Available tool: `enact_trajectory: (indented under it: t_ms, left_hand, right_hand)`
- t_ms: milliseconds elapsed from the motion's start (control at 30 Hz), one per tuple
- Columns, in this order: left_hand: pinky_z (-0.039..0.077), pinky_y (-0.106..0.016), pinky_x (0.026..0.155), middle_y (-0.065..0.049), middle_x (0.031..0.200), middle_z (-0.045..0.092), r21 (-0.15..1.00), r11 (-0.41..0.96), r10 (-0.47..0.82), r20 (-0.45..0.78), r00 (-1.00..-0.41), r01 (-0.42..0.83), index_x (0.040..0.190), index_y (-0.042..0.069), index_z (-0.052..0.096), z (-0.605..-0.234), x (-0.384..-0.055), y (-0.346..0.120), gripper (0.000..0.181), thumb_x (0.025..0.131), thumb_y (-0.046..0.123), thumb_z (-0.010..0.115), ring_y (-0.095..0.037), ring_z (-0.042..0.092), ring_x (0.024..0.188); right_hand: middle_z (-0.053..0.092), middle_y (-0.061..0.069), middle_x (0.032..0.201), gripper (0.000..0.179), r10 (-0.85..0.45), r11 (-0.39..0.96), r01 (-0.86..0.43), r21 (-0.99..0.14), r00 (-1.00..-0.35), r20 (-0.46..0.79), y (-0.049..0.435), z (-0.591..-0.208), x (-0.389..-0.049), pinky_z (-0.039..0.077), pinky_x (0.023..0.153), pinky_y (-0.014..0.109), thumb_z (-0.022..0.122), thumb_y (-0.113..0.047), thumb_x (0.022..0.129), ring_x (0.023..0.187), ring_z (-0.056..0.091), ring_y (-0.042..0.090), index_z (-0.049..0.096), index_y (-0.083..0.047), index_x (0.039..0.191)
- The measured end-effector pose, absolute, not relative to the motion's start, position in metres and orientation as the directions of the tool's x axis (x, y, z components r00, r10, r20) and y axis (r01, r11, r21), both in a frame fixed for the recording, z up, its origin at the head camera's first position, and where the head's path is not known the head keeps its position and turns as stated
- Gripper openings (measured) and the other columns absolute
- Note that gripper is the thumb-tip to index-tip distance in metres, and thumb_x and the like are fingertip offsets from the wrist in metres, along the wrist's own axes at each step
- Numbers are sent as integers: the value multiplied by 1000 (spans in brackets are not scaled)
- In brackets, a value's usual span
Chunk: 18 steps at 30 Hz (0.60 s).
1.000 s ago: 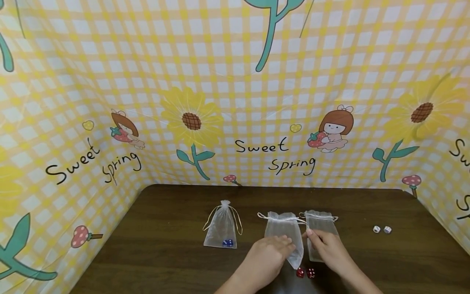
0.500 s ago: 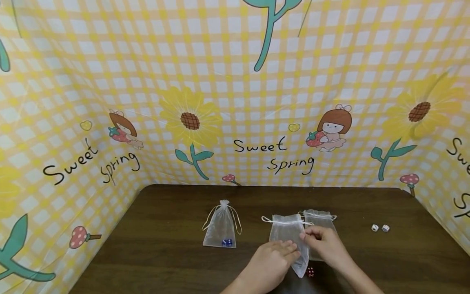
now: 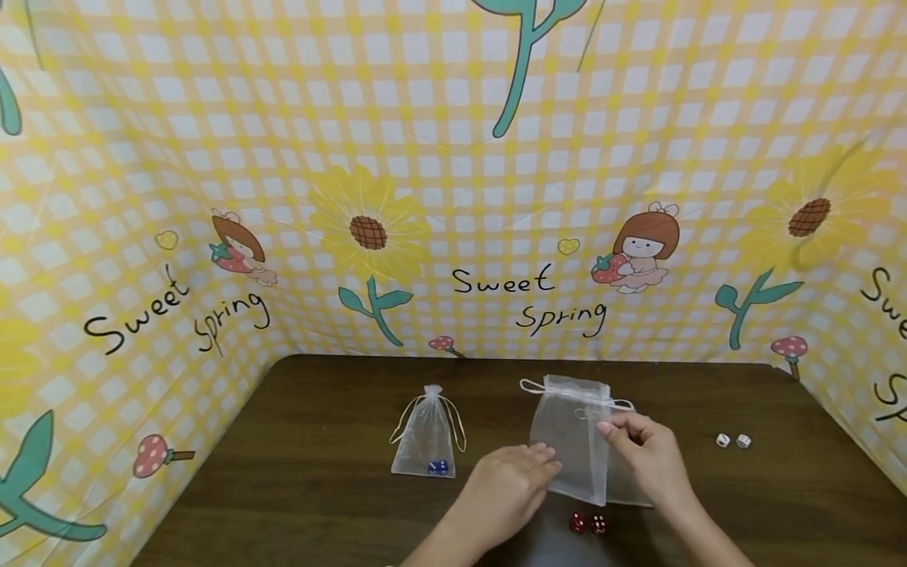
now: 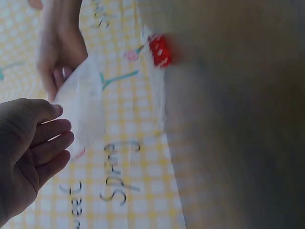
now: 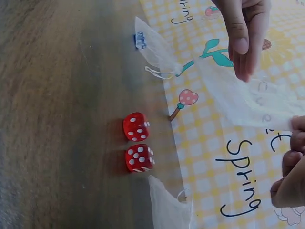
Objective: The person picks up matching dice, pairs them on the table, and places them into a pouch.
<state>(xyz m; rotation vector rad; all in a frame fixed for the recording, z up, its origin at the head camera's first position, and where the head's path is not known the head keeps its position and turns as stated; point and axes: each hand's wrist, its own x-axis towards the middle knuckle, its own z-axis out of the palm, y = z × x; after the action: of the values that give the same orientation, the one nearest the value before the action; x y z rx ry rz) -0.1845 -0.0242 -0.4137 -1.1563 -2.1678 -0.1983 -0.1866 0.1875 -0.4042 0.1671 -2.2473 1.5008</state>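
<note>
A sheer white drawstring bag [image 3: 563, 441] is raised above the table between the hands. My right hand [image 3: 648, 457] pinches its right edge between thumb and fingers. At its left edge is my left hand [image 3: 506, 484], with loosely extended fingers; in the left wrist view this hand [image 4: 35, 148] holds nothing, and whether it touches the bag is unclear. Two red dice [image 5: 138, 157] with white dots lie side by side below the bag. A second sheer bag [image 3: 627, 484] lies behind, mostly hidden by the first bag and my right hand.
To the left lies a sheer bag [image 3: 423, 437] with its neck drawn together and two blue dice [image 3: 438, 466] inside. Two white dice [image 3: 743, 441] sit on the right of the dark wooden table [image 3: 312, 488]. A checked cloth [image 3: 439, 157] encloses the back and sides.
The right hand has moved the bag up and to the right, over the second bag. Its lower end no longer covers a red die. The left hand has drawn slightly left, off the bag's face.
</note>
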Motion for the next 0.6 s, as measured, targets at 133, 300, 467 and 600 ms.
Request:
enact_trajectory:
  t_ms: [133,300,467,600]
  left_hand:
    - [48,-22,73,6,87,69,77,646,486,726,-487,759,87,16,72,-405,-191,-34,7,82,16,67,-6,64,81]
    - [48,-25,68,5,83,64,362,594,236,776,-585,719,84,12,66,-388,-193,-39,3,83,10,67,-8,59,75]
    - [47,-29,76,4,94,59,529,496,157,726,-670,689,86,12,61,-375,-193,-41,8,83,7,68,-11,55,90]
    - [47,-30,75,5,102,59,603,470,184,648,-740,645,83,14,59,-369,-191,-42,8,85,12,66,-11,55,96]
  right_hand:
    - [36,-9,53,5,196,401,-377,-835,-855,480,186,-404,-185,28,40,28,68,2,80,48,32,3,66,1,76]
    - [37,-10,53,12,192,417,-444,-793,-810,554,180,-411,-181,29,42,25,69,9,75,49,34,3,66,-2,72]
    - [41,-9,53,23,86,468,-607,-642,-692,717,174,-422,-180,29,47,22,71,18,64,52,35,4,65,-5,68]
    - [46,-11,56,26,-4,508,-698,-505,-588,809,170,-426,-180,28,52,20,74,16,57,56,35,5,67,-6,70]
